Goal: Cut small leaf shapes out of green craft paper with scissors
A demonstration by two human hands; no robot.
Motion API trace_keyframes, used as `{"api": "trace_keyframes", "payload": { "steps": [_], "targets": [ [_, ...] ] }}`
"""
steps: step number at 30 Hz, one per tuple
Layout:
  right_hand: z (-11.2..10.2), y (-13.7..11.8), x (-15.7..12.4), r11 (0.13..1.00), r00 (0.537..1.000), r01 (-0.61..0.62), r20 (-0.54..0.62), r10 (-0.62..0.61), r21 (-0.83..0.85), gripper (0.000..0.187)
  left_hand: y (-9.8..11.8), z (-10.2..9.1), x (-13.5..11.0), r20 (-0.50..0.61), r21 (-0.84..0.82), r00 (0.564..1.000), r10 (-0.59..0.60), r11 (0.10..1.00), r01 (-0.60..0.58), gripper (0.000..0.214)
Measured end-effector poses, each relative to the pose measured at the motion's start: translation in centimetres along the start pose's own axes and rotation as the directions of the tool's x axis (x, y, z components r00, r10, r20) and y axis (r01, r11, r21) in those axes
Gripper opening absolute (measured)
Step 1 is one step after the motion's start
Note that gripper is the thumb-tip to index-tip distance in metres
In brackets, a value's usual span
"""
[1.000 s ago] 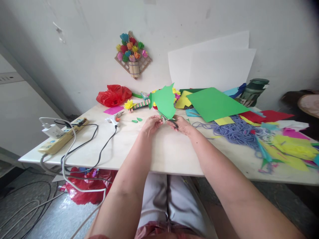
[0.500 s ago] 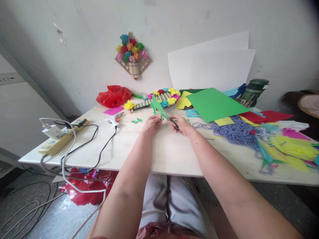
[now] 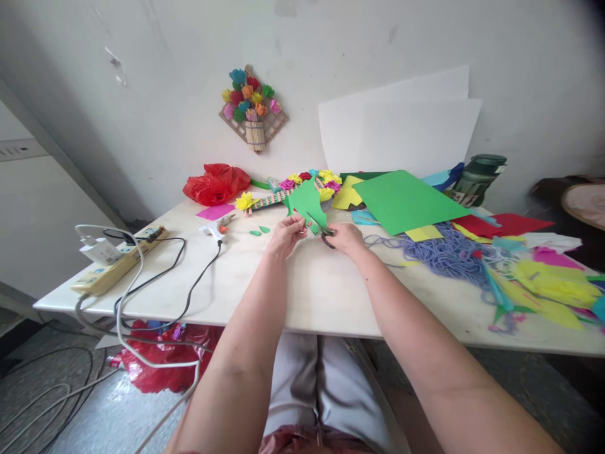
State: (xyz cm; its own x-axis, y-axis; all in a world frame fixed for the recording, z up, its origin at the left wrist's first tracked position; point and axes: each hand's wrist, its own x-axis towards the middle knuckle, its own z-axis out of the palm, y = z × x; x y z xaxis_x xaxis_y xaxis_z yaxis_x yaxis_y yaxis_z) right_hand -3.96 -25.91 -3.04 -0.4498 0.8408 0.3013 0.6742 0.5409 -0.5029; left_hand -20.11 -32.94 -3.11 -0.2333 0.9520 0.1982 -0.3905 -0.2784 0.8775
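Note:
My left hand [image 3: 287, 236] pinches the lower edge of a piece of green paper [image 3: 305, 200], which stands up above my fingers with an uneven outline. My right hand [image 3: 345, 239] is closed round the black handles of a pair of scissors [image 3: 326, 238]. The blades point up and left and lie against the lower part of the paper. On the table left of my left hand are small green paper leaves [image 3: 264, 229]. Behind the paper, partly covered by it, lies a woven piece [image 3: 274, 199] trimmed with colourful paper flowers.
A glue gun [image 3: 217, 229] with a black cord and a power strip [image 3: 118, 261] are on the left. A red plastic bag [image 3: 217, 184] sits at the back. To the right are a large green sheet [image 3: 409, 200], purple yarn [image 3: 439, 252], paper scraps and a dark green jar [image 3: 481, 178].
The green paper has turned and now shows its broad face rather than a narrow side. My right hand and the scissors have shifted slightly, with the blades now across the paper's lower part.

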Motion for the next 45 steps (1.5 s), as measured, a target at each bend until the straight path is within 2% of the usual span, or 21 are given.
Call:
{"api": "trace_keyframes", "payload": {
  "steps": [2, 6, 9, 15, 24, 27, 29, 30, 32, 34, 38, 45],
  "targets": [
    [-0.2, 0.1, -0.1, 0.985, 0.999, 0.040, -0.015, -0.043, -0.165, 0.029, -0.1, 0.0, 0.0, 0.036, -0.009, 0.999, -0.007, 1.000, 0.007, 0.023],
    [-0.4, -0.3, -0.3, 0.960, 0.999, 0.043, 0.007, -0.043, -0.278, 0.042, -0.2, 0.1, 0.0, 0.065, -0.009, 0.997, -0.034, 0.999, 0.035, 0.023],
    [-0.5, -0.5, -0.3, 0.959, 0.999, 0.039, 0.016, -0.036, -0.281, 0.048, -0.3, 0.2, 0.0, 0.059, 0.002, 0.997, -0.060, 0.998, 0.060, 0.023],
    [-0.7, -0.5, -0.5, 0.950, 0.999, 0.018, -0.042, -0.033, -0.311, 0.029, -0.9, -0.3, 0.4, 0.098, -0.024, 0.993, -0.070, 0.997, 0.073, 0.021],
    [-0.9, -0.9, -0.6, 0.947, 0.995, -0.006, -0.098, -0.026, -0.320, 0.030, -1.2, 0.0, 0.4, 0.100, -0.021, 0.985, -0.143, 0.989, 0.146, 0.021],
    [-0.7, -0.7, -0.2, 0.988, 0.997, -0.029, -0.069, 0.018, -0.152, 0.029, -1.3, -0.1, 0.4, 0.115, -0.012, 0.982, -0.152, 0.988, 0.155, 0.020],
    [-0.5, -0.6, 0.1, 0.993, 0.999, -0.047, -0.002, 0.048, 0.107, 0.031, -1.4, -0.1, 0.4, 0.122, 0.000, 0.980, -0.157, 0.987, 0.158, 0.019],
    [-0.4, -0.5, 0.1, 0.964, 0.998, -0.054, 0.035, 0.046, 0.261, 0.031, -1.5, -0.1, 0.5, 0.123, 0.007, 0.979, -0.161, 0.987, 0.161, 0.018],
    [-0.2, -0.4, 0.2, 0.847, 0.996, -0.064, 0.089, 0.019, 0.528, 0.029, -1.4, -0.1, 0.5, 0.125, 0.018, 0.977, -0.172, 0.985, 0.172, 0.017],
    [0.0, -0.4, 0.2, 0.730, 0.993, -0.088, 0.121, 0.007, 0.678, 0.026, -1.4, 0.0, 0.4, 0.128, 0.017, 0.975, -0.181, 0.983, 0.181, 0.017],
    [0.2, -0.3, 0.1, 0.628, 0.989, -0.123, 0.147, 0.015, 0.768, 0.019, -1.3, 0.2, 0.3, 0.129, 0.001, 0.975, -0.183, 0.983, 0.185, 0.016],
    [0.4, -0.2, 0.3, 0.579, 0.986, -0.145, 0.164, 0.020, 0.802, 0.017, -1.4, 0.2, 0.4, 0.126, 0.014, 0.973, -0.192, 0.981, 0.191, 0.016]
  ]
}}
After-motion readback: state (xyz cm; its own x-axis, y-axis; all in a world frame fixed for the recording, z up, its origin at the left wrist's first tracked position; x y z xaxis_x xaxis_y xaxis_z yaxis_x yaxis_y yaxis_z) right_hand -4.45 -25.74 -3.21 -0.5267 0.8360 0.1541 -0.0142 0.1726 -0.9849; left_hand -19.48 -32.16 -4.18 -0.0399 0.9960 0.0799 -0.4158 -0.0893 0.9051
